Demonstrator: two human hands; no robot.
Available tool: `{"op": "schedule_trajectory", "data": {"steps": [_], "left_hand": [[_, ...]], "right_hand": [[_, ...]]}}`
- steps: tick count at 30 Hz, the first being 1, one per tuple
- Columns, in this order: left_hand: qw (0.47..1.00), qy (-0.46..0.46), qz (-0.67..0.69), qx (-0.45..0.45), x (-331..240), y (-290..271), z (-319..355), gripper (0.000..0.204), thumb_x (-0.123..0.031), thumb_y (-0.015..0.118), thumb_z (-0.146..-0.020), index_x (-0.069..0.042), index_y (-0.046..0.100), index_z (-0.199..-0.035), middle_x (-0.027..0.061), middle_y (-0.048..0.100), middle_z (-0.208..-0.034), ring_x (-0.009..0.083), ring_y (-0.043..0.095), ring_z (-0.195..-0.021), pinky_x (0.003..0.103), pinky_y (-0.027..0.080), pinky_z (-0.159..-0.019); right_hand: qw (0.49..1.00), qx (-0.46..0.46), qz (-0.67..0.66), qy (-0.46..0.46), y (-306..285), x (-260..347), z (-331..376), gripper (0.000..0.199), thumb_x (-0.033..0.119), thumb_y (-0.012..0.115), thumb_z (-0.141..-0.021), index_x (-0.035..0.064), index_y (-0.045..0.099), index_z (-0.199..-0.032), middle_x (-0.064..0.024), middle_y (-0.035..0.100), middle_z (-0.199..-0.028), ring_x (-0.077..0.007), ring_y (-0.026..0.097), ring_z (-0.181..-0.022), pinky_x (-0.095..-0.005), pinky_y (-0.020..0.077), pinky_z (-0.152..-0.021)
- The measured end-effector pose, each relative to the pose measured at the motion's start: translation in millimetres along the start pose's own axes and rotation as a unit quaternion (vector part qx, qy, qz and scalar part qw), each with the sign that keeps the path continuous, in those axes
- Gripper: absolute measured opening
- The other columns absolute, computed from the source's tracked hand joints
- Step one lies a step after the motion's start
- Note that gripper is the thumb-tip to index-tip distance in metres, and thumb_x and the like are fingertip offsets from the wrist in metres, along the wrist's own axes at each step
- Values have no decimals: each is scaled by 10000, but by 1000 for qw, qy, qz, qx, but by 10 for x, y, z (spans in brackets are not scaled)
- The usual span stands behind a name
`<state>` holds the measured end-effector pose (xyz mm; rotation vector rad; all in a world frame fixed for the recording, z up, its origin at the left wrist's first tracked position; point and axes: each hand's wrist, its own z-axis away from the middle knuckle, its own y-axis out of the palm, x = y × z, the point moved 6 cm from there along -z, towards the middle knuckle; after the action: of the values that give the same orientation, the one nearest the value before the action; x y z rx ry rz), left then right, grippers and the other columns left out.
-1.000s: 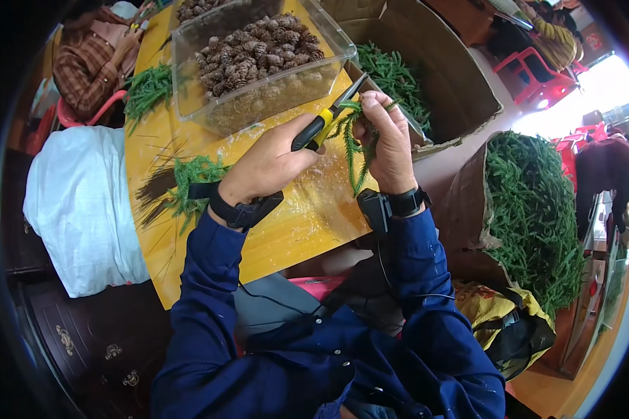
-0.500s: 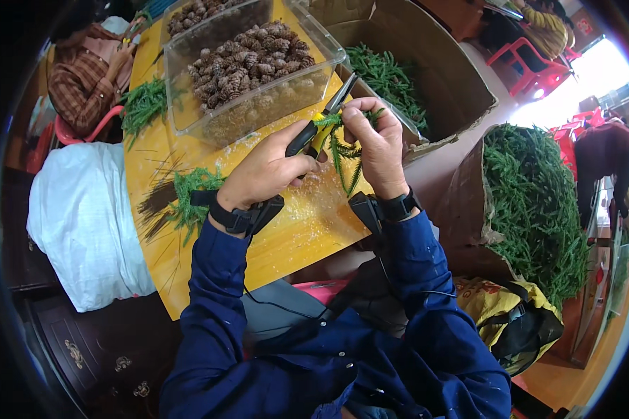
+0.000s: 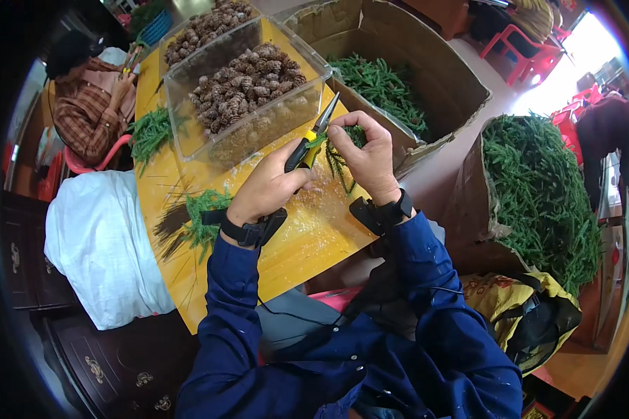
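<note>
My left hand [image 3: 265, 190] is closed around the black and yellow handles of long-nose pliers [image 3: 326, 114], whose jaws point up and away from me. Just to the right, my right hand [image 3: 370, 155] pinches an artificial pine sprig [image 3: 336, 165] between thumb and forefinger. Part of its greenery hangs below the fingers, and some lies close against the pliers. My palm and fingers hide the rest. Left of my left wrist, a bunch of green sprigs [image 3: 207, 208] with dark wire stems [image 3: 172, 227] lies on the yellow table [image 3: 286, 253].
Clear plastic bins [image 3: 326, 68] of pine cones [image 3: 248, 87] stand at the back. Cardboard boxes [image 3: 461, 115] hold green sprigs on the right. A white sack [image 3: 108, 248] sits at left. Beyond it, a person in a checked shirt [image 3: 87, 119] works with a tool.
The view has shifted, so the table and bins sit lower and further right. Both hands keep their grips; the pliers' tip and right hand have come a little nearer to me.
</note>
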<state>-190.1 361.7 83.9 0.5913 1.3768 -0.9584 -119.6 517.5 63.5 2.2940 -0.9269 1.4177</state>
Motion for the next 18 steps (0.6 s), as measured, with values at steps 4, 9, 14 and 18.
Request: {"op": "schedule_trajectory", "data": {"steps": [4, 9, 14, 18], "left_hand": [[999, 23, 1, 22, 194, -49, -76, 453, -86, 595, -866, 4, 539, -1307, 10, 579, -794, 99, 562, -675, 264, 463, -623], [999, 33, -9, 24, 111, -67, -60, 455, -92, 587, -867, -7, 548, -1311, 13, 602, -807, 94, 566, -674, 249, 460, -591], [995, -48, 22, 81, 65, -22, -36, 455, -77, 520, -887, -34, 510, -1341, 45, 665, -944, 97, 616, -789, 221, 494, -588], [996, -42, 32, 77, 57, -17, -36, 463, -80, 525, -877, -40, 512, -1339, 39, 665, -954, 97, 619, -800, 218, 500, -595]], "right_hand": [[1000, 7, 0, 10, 36, 1, -1, 94, 95, 703, -913, 5, 681, -928, 45, 649, -810, -16, 544, -741, -197, 458, -675], [999, 12, -20, 32, 30, 30, 4, 90, 95, 702, -916, 8, 679, -926, 48, 646, -800, -12, 540, -732, -195, 454, -662], [999, 1, -40, 27, 20, 39, -3, 88, 96, 703, -918, 13, 674, -924, 50, 640, -783, -11, 537, -724, -195, 450, -648], [997, 0, -47, 62, 35, 35, 7, 93, 99, 706, -917, 15, 667, -914, 48, 638, -775, -15, 539, -727, -199, 454, -653]]}}
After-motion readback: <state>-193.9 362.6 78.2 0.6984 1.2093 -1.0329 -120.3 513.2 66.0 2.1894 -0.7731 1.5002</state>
